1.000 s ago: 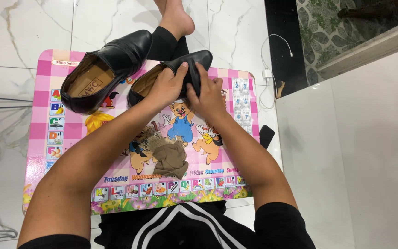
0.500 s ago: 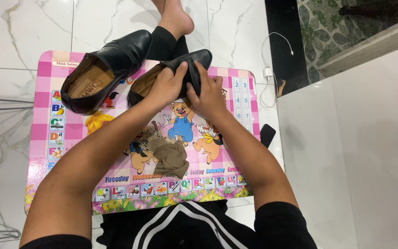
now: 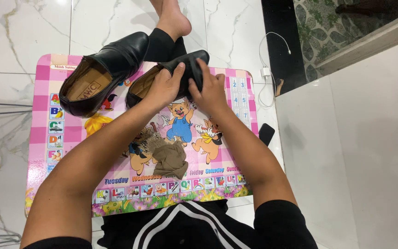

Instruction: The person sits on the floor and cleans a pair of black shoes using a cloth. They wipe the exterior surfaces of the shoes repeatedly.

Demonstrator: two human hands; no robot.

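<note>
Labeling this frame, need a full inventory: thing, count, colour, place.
shoe in hands: 1, black, far edge of table
second shoe: 1, black, tan insole, table's far left
crumpled cloth: 1, brown, table centre
cartoon table: 1, pink, over lap
charger with cable: 1, white, floor right
dark flat object: 1, black, floor by table
floor: white marble
bare foot: 1, beyond table
left hand: on shoe
right hand: on shoe

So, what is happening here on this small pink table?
A person sitting on the floor holds a black leather shoe with both hands: the left hand grips its side, the right hand presses on its upper. The second black leather shoe lies untouched beside it on the pink cartoon-printed table. A crumpled brown cloth rests nearer the person.
</note>
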